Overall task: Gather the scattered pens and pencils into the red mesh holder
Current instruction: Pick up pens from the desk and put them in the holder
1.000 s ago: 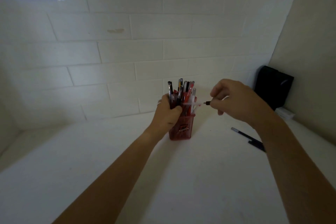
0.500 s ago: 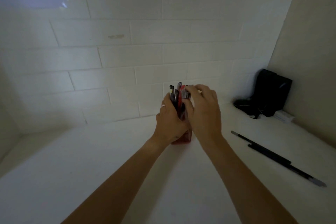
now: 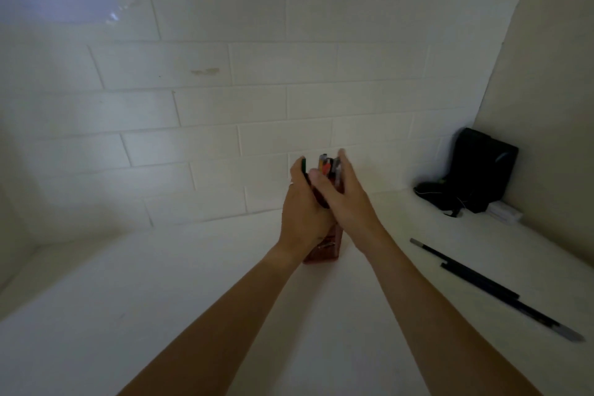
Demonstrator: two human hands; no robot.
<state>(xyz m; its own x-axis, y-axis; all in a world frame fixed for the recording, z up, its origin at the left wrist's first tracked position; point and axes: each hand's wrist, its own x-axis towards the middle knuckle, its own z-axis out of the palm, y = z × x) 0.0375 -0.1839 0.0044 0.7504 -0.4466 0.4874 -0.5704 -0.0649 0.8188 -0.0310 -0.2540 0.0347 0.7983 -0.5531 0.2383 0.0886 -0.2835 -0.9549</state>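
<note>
The red mesh holder [image 3: 326, 249] stands upright on the white counter near the tiled wall, mostly hidden behind both hands. Several pens and pencils [image 3: 326, 164] stick out of its top. My left hand [image 3: 303, 212] grips the holder from the left side. My right hand [image 3: 345, 199] lies against the holder's right side, fingers stretched up along the pens. Two dark pens lie loose on the counter to the right: a long one [image 3: 472, 278] and another [image 3: 543, 320] overlapping it nearer the right edge.
A black pouch or bag [image 3: 475, 170] with a cord leans in the right back corner, a small white box [image 3: 504, 214] beside it. The tiled wall [image 3: 225, 106] runs behind the holder and a beige side wall [image 3: 553, 106] bounds the right.
My right hand carried a pen from the right to the holder and now lies against the bunch. The view shifted, revealing the full length of the loose pens.
</note>
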